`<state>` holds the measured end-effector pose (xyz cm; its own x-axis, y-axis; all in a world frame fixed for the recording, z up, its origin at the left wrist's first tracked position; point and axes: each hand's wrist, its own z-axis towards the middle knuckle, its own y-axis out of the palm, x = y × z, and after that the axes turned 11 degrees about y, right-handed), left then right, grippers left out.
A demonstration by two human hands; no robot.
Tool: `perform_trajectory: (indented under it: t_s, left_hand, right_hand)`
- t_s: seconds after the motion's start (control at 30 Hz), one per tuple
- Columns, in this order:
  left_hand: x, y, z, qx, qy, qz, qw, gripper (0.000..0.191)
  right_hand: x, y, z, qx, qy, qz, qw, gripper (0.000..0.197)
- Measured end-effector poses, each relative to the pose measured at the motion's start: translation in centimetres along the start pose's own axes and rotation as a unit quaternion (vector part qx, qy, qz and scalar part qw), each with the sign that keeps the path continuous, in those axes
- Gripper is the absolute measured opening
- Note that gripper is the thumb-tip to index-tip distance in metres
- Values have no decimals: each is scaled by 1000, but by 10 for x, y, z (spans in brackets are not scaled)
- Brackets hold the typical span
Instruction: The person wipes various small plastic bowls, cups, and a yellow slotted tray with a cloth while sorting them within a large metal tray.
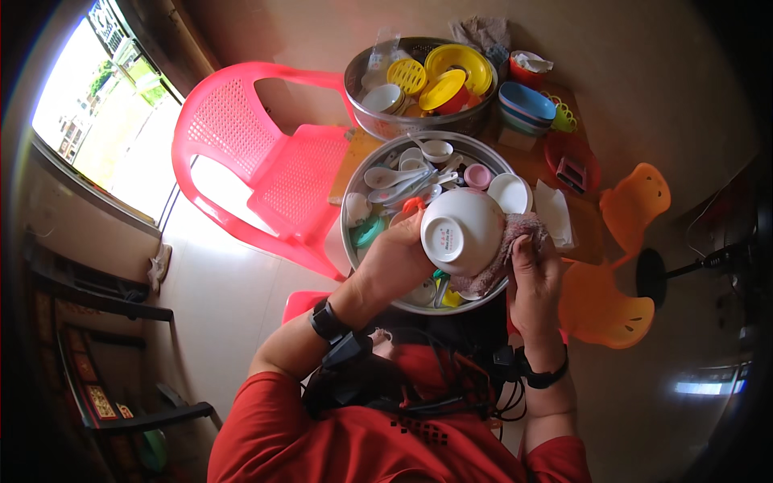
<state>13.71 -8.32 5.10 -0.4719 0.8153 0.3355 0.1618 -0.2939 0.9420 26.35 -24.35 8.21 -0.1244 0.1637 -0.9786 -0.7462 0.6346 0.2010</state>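
Note:
My left hand [395, 259] grips a white bowl [468, 223] by its left side. The bowl is tilted, its foot ring with printed marks facing up. My right hand [534, 284] holds a pinkish-grey cloth [524, 232] against the bowl's right side. Beneath both hands stands a round metal basin [353, 175]. In it lie several white spoons [386, 177], a pink round lid or cup [477, 176], a teal lid [368, 230] and a small white bowl [510, 193].
Behind the basin a metal strainer basket [392, 128] holds yellow dishes [459, 63] and white bowls. Stacked blue bowls [527, 101], a red plate [589, 157] and a white tissue pack [554, 217] are at the right. A pink plastic chair [296, 172] stands left; orange chairs [604, 305] stand right.

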Motion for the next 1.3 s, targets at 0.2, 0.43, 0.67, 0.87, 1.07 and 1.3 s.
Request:
perform_trajectory:
  t_s: [0.2, 0.43, 0.67, 0.87, 1.07, 1.3]
  left_hand:
    - [7, -2, -4, -85, 54, 327, 939, 33]
    - [9, -16, 3, 3, 20, 34, 999, 34]
    - [56, -13, 25, -7, 146, 331, 932, 26]
    - [65, -8, 77, -19, 203, 628, 751, 23]
    - [99, 5, 166, -12, 377, 854, 359, 17]
    - [114, -36, 233, 16, 319, 901, 295, 19]
  right_hand:
    - [-12, 8, -3, -118, 36, 34, 992, 30]
    - [7, -5, 8, -29, -67, -161, 984, 19]
    - [-22, -20, 15, 123, -104, -130, 978, 17]
    - [-25, -24, 16, 124, -103, -117, 980, 15]
    - [-20, -28, 20, 129, -136, -175, 967, 17]
    - [-16, -33, 21, 130, -93, -139, 977, 18]
